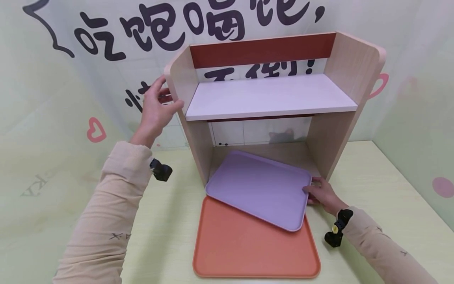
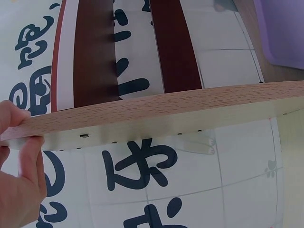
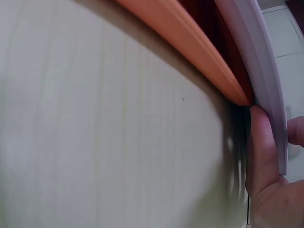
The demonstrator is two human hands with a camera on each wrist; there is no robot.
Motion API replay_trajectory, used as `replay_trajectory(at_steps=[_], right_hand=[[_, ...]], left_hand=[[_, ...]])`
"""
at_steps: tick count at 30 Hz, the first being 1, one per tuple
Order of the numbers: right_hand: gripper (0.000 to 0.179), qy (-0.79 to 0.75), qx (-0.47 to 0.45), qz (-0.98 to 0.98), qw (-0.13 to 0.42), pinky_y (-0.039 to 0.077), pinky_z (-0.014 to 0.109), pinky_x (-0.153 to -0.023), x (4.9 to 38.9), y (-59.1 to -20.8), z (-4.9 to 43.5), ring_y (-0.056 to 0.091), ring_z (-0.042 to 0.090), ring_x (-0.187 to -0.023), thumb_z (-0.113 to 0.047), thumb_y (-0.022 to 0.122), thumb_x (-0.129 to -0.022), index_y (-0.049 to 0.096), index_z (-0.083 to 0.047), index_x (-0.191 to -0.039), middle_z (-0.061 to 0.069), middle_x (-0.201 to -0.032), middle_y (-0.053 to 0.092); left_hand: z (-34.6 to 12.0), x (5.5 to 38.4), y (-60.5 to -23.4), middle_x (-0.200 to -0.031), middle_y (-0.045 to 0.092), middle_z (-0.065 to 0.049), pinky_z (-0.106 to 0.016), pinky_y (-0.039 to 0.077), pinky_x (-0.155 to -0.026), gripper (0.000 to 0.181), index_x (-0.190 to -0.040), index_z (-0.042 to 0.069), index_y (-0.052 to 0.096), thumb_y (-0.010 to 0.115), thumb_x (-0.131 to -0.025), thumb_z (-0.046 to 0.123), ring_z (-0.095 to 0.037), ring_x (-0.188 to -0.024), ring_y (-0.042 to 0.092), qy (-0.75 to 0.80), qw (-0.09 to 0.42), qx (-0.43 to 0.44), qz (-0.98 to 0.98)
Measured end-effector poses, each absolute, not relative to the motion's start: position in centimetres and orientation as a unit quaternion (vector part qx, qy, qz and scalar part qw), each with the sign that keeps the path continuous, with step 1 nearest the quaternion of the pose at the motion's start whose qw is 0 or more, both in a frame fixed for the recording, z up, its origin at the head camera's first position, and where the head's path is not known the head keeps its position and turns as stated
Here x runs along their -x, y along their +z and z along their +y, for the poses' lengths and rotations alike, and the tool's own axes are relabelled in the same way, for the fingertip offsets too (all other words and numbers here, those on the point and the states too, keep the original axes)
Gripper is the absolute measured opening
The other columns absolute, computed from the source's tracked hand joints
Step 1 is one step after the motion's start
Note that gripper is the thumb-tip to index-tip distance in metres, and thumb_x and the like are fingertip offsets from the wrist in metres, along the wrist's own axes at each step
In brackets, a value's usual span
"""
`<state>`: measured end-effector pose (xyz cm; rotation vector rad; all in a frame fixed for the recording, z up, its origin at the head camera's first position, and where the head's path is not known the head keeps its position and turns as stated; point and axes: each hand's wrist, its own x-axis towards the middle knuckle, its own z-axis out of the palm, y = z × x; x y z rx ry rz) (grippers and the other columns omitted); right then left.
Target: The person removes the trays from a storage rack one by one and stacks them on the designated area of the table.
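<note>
A small wooden shelf (image 1: 271,96) with a white middle board stands upright on the table. My left hand (image 1: 157,104) grips the front edge of its left side panel (image 2: 156,108), thumb on one face and fingers on the other. My right hand (image 1: 322,195) pinches the right rim of a purple tray (image 1: 262,189), with the thumb over the rim and the fingers beneath. That tray lies askew, its back part inside the shelf's lower compartment. Its front part overlaps an orange tray (image 1: 255,246) lying in front of the shelf; in the right wrist view a gap shows between their rims.
The pale wood-grain table (image 1: 358,189) extends to both sides of the shelf. Behind stands a white wall covering (image 1: 106,79) with large dark lettering. A dark red back strip (image 1: 264,51) crosses the top of the shelf. Each wrist wears a black camera (image 1: 161,170).
</note>
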<state>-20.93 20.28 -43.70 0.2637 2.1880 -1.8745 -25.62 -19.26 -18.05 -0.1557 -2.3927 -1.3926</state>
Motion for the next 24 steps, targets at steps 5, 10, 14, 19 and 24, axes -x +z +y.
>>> replay_trajectory(at_steps=[5,10,14,19,24], right_hand=[[0.067,-0.679,-0.080,0.723,0.102,0.050,0.021,-0.052,20.5,-43.4,20.4,0.056,0.008,-0.057,-0.005,0.051,-0.086,0.007,0.010,-0.135,0.003,-0.074,0.055],[0.067,-0.718,-0.079,0.686,0.092,0.048,0.018,-0.049,20.0,-42.8,20.3,0.054,0.006,-0.052,-0.003,0.049,-0.086,0.006,0.007,-0.136,0.001,-0.070,0.054],[0.068,-0.747,-0.087,0.652,0.096,0.048,0.019,-0.051,19.8,-42.7,20.4,0.056,0.007,-0.054,-0.003,0.050,-0.087,0.004,0.003,-0.137,0.004,-0.076,0.053],[0.069,-0.772,-0.093,0.621,0.104,0.051,0.020,-0.059,19.6,-42.6,20.4,0.060,0.008,-0.068,-0.006,0.050,-0.088,0.003,-0.001,-0.138,0.007,-0.091,0.047],[0.070,-0.793,-0.099,0.592,0.102,0.051,0.019,-0.063,19.5,-42.7,20.3,0.059,0.008,-0.072,-0.007,0.051,-0.088,0.003,-0.005,-0.139,0.007,-0.098,0.043]], left_hand=[[-19.2,25.7,-18.1,-0.126,0.045,-0.005,-0.034,0.044,-0.088,0.066,-0.135,0.030,0.033,0.065,-0.079,0.016,-0.021,-0.107,0.048,-0.494,0.183,0.056,-0.848],[-19.1,25.7,-18.0,-0.125,0.046,-0.005,-0.034,0.044,-0.088,0.067,-0.136,0.030,0.033,0.065,-0.079,0.016,-0.021,-0.106,0.048,-0.493,0.184,0.057,-0.848],[-19.1,25.7,-18.0,-0.125,0.046,-0.005,-0.034,0.044,-0.088,0.067,-0.136,0.031,0.032,0.065,-0.079,0.017,-0.021,-0.107,0.048,-0.492,0.183,0.057,-0.850],[-19.2,25.7,-18.1,-0.126,0.045,-0.005,-0.034,0.044,-0.088,0.067,-0.136,0.031,0.032,0.065,-0.079,0.017,-0.021,-0.107,0.048,-0.489,0.184,0.054,-0.851],[-19.3,25.7,-18.1,-0.126,0.045,-0.005,-0.034,0.044,-0.088,0.067,-0.136,0.031,0.032,0.065,-0.079,0.017,-0.021,-0.107,0.048,-0.489,0.184,0.054,-0.851]])
